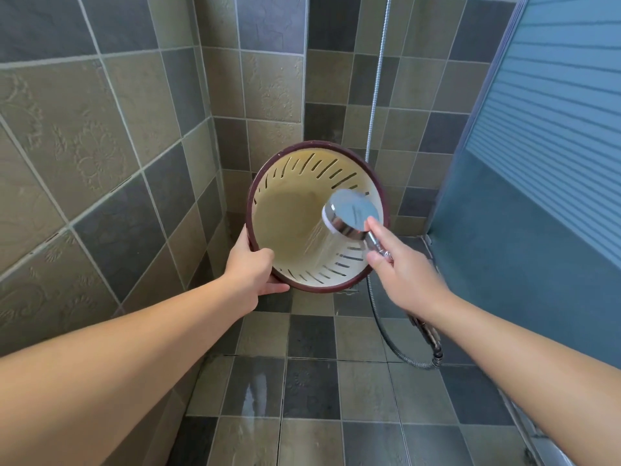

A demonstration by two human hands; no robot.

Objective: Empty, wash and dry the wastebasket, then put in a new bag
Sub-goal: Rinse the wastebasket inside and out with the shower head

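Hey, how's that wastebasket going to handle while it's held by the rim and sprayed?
The wastebasket is probably light and stiff: the left hand alone holds it tilted by the rim. It is likely slippery, since the shower head in the right hand sprays water inside. Its slotted walls should drain.

Tiled shower corner: olive/grey wall tiles (pixel 111 136) 9–12 o'clock, wet floor tiles (pixel 302 391) 6, blue frosted door (pixel 551 146) 3.
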